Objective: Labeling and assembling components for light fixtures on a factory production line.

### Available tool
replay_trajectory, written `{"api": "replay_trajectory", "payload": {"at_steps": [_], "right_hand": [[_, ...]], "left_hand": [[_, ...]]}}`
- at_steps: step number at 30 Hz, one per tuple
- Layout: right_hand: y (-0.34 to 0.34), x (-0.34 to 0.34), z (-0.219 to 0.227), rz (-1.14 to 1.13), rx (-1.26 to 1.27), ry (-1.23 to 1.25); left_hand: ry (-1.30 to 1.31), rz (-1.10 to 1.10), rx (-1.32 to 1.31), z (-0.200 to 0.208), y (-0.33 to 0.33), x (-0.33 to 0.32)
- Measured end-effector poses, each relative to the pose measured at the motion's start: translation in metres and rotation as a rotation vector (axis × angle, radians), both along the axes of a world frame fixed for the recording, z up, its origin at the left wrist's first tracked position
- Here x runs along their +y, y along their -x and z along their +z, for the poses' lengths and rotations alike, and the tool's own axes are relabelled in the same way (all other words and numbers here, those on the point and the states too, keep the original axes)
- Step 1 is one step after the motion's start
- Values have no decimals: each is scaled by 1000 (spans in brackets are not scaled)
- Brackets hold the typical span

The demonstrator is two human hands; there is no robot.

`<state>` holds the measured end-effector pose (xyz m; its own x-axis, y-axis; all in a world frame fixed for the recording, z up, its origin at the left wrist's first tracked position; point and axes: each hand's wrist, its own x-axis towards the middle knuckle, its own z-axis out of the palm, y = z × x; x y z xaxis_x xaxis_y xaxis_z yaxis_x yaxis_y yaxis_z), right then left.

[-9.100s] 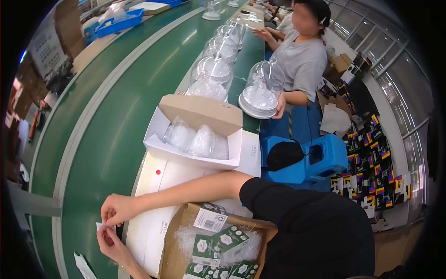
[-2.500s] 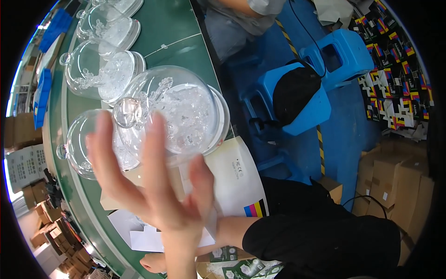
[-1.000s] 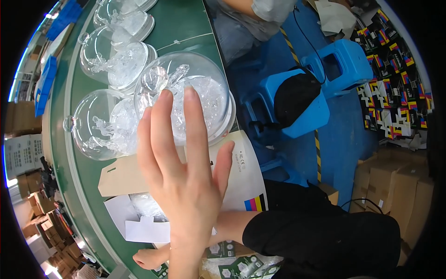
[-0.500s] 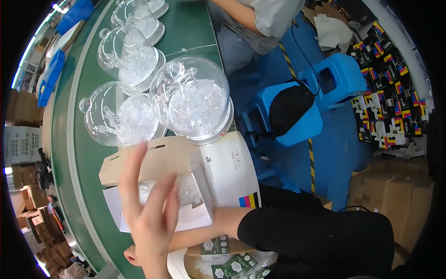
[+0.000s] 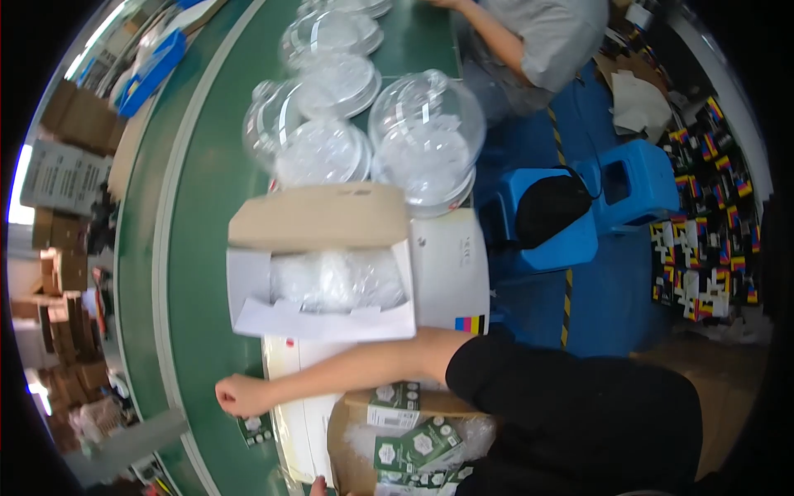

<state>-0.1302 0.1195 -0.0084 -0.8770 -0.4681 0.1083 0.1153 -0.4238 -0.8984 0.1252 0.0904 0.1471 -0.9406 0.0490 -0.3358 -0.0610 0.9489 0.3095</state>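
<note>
My right hand is closed in a fist over the green table, at the end of an arm crossing from the right in a black sleeve. Whatever its curled fingers may hold is hidden. A small green packet lies just below its wrist. Of my left hand only a fingertip shows at the bottom edge. Beyond my right forearm stands an open white cardboard box, its brown-lined flap raised. Inside lies a clear plastic-wrapped bundle. Nearer me, an open brown carton contains several green-and-white small boxes and crumpled plastic.
Several clear domes on white round bases crowd the table's far part. A white carton with colour bars lies beside the open box. A co-worker in a grey shirt sits far right. Blue stools stand on the floor, one bearing a black bag.
My left hand has dropped from above the open box to the bottom edge. The view has swung, so the domes and box appear farther right. My right hand stays closed.
</note>
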Motion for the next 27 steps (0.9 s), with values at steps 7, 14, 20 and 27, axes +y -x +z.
{"api": "replay_trajectory", "payload": {"at_steps": [7,14,20,27], "right_hand": [[1,28,11,106,19,-20],[3,69,24,-155,288,-130],[-8,113,34,-177,238,-177],[-23,143,6,-251,201,-223]], "left_hand": [[36,8,302,-51,-43,-22],[-211,429,513,-86,-47,-36],[-344,445,465,-90,-18,-77],[-815,532,476,-143,21,-140]]}}
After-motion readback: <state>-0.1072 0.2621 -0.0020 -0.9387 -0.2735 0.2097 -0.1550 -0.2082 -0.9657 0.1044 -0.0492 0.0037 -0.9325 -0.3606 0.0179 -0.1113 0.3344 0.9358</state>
